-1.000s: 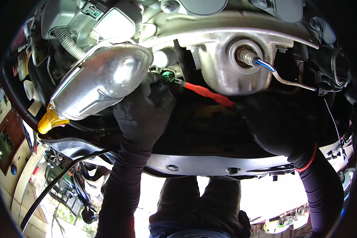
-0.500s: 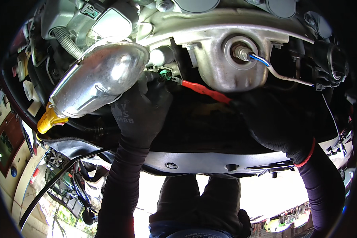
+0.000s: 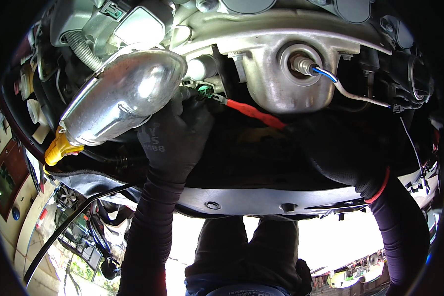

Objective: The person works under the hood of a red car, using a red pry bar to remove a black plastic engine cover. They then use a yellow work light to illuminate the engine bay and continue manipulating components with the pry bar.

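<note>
My gloved left hand point(image 3: 175, 130) reaches up beneath the engine, its fingers closed around a small green connector point(image 3: 205, 91). The connector's rear is hidden by the fingers. From the right comes my gloved right hand point(image 3: 325, 143), dim in shadow, closed on the end of a red-handled tool that looks like pliers point(image 3: 254, 113). Its metal tip touches or nearly touches the connector; which of the two I cannot tell. Left of these hangs a shiny metal work lamp point(image 3: 126, 96) with a yellow handle point(image 3: 60, 150), close above my left hand.
A metal heat shield point(image 3: 286, 84) surrounds an oxygen sensor point(image 3: 302, 65) whose blue and white wires point(image 3: 338, 89) run right. Below my hands, the car's front panel point(image 3: 251, 201) crosses the view. A black cable point(image 3: 74, 217) curves at the lower left.
Hardly anything moves. The right wrist shifts very slightly, while both hands stay at the connector and the tool.
</note>
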### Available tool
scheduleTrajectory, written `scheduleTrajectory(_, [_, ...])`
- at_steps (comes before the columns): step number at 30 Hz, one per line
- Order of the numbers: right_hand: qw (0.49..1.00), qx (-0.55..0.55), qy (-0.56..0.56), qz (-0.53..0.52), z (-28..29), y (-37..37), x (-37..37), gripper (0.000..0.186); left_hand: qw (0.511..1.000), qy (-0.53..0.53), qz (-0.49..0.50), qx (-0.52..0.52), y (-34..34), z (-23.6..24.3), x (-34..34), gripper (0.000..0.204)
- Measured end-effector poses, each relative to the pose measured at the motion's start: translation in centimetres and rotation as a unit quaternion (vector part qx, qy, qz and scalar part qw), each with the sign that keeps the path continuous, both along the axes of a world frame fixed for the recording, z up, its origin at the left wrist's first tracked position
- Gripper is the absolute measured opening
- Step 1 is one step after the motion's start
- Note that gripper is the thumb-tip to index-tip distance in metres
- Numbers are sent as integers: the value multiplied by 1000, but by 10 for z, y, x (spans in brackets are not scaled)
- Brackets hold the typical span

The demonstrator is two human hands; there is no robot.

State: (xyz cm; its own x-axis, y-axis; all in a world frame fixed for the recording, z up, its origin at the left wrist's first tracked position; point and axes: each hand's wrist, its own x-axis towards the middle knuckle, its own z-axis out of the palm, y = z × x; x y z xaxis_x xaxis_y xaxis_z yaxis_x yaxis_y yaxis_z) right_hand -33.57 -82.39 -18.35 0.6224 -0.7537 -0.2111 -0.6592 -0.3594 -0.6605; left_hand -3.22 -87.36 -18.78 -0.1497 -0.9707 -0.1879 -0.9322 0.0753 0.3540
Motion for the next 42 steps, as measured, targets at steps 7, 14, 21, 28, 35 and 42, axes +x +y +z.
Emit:
scheduleTrajectory(7, [999,-47,-11,12,9,-8,7,19,1000,-9,-14,-6,0,1,1,32])
scheduleTrajectory(14, [995,-6,90,33,43,-5,12,40,996,-24,-66,-51,2,-1,1,29])
scheduleTrajectory(21, [994,-47,83,55,27,2,7,38,999,-28,-36,14,1,2,2,34])
scheduleTrajectory(28, [997,4,80,-16,35,-2,19,28,999,7,-44,-13,3,-3,6,39])
scheduleTrajectory(35, [996,-65,49,42,19,-2,13,22,999,28,-16,-2,2,0,2,33])
scheduleTrajectory(42, [990,-41,101,87,19,0,5,35,1000,-15,-26,-4,0,3,0,32])
